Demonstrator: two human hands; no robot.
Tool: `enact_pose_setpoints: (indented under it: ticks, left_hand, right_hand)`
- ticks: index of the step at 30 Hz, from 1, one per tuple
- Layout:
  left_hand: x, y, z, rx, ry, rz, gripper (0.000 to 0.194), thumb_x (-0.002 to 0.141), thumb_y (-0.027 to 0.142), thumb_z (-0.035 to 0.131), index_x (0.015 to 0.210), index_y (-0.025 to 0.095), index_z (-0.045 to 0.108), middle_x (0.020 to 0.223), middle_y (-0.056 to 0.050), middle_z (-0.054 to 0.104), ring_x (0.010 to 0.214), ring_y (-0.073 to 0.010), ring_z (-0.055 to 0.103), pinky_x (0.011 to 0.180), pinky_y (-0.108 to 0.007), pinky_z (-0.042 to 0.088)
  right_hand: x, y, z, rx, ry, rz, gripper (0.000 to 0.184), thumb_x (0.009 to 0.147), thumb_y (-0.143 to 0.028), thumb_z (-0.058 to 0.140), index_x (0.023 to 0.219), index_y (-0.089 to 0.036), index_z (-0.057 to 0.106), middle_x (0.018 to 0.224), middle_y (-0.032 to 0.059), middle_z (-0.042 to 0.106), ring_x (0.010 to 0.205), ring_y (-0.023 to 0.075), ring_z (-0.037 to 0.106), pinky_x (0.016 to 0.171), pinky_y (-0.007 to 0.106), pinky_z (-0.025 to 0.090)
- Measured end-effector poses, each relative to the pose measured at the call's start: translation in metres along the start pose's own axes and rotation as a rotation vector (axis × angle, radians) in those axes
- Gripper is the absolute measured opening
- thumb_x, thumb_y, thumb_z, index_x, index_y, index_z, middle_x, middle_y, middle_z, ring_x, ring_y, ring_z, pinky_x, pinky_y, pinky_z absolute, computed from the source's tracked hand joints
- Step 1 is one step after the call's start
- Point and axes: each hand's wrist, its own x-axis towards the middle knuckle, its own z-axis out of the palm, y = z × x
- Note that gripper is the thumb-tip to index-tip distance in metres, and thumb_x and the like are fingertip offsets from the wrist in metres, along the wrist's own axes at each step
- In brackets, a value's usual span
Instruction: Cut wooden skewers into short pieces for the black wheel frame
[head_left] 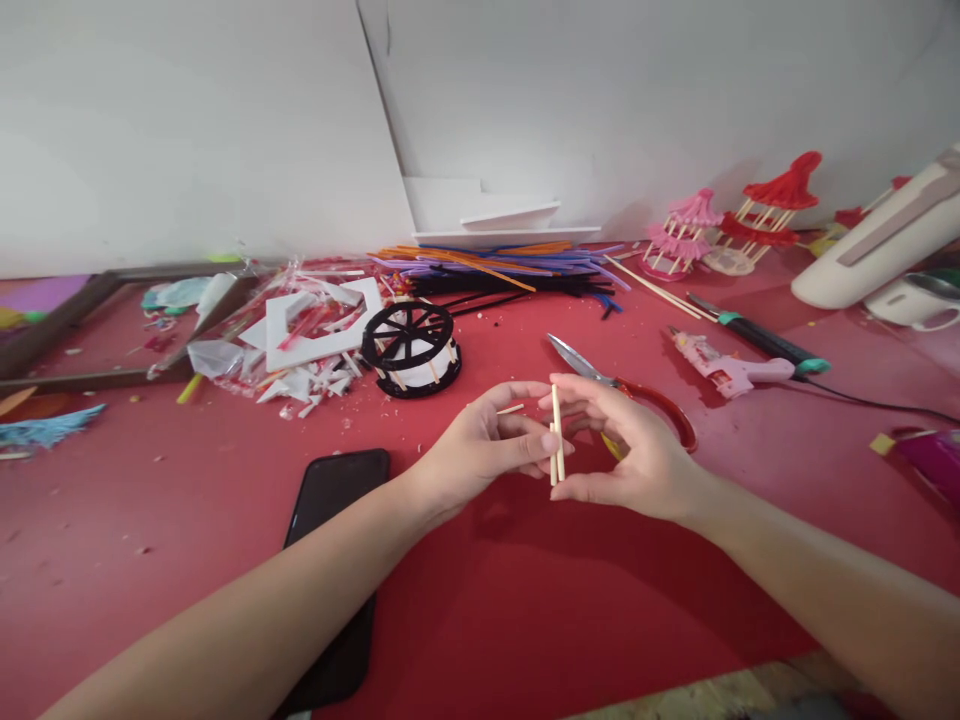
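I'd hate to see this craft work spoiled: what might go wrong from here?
The pale sticks are thin and held between the left grip and right grip, so one might slip. The scissors lie just beyond the right grip; a forward reach might knock them. The phone lies below the left forearm and might get bumped.

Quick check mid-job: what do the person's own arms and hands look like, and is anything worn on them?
The left hand and right hand are ungloved, with no visible rings. The left forearm and right forearm show no sleeves, watch or bracelet.
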Motion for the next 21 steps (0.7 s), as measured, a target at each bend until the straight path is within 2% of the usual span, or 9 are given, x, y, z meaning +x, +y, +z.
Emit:
enact_pose_setpoints:
  ticks: [5,11,15,21]
  left_hand:
    - [0.0001,-0.0017,-0.0017,0.015,0.001,0.009,0.051,0.071,0.023,0.079,0.114,0.017,0.050,0.071,-0.002,0.070,0.073,-0.0175,0.069,0.066,-0.026,0.052]
    - [-0.0012,-0.0013,-0.0034,-0.001,0.046,0.032,0.048,0.072,0.021,0.078,0.113,0.018,0.053,0.075,-0.001,0.069,0.069,-0.0122,0.066,0.065,-0.023,0.051]
    - [-0.0023,-0.0004,-0.0048,-0.009,0.082,0.019,0.048,0.074,0.021,0.077,0.115,0.018,0.053,0.075,0.000,0.068,0.074,-0.0131,0.067,0.070,-0.024,0.051]
    - [-0.0024,-0.0009,-0.0043,-0.030,0.091,0.026,0.045,0.072,0.019,0.078,0.111,0.016,0.056,0.072,0.001,0.067,0.069,-0.0107,0.066,0.072,-0.025,0.052]
  right_hand:
    - [-0.0002,-0.0029,0.0002,-0.070,-0.007,-0.029,0.081,0.067,-0.033,0.081,0.135,-0.033,0.038,0.123,0.0079,0.056,0.113,0.0259,0.057,0.091,0.045,0.055]
    - [0.0004,-0.0049,-0.0035,-0.192,-0.086,-0.062,0.082,0.066,-0.038,0.081,0.135,-0.031,0.039,0.128,0.0078,0.054,0.113,0.0243,0.057,0.092,0.040,0.053]
    - [0.0006,-0.0015,-0.0066,-0.276,-0.131,-0.125,0.083,0.068,-0.044,0.079,0.138,-0.029,0.039,0.132,0.0093,0.052,0.116,0.0254,0.054,0.097,0.043,0.048]
    - [0.0000,0.0013,-0.0060,-0.399,-0.151,-0.165,0.085,0.071,-0.046,0.076,0.143,-0.028,0.033,0.132,0.0098,0.054,0.115,0.0252,0.056,0.097,0.041,0.048]
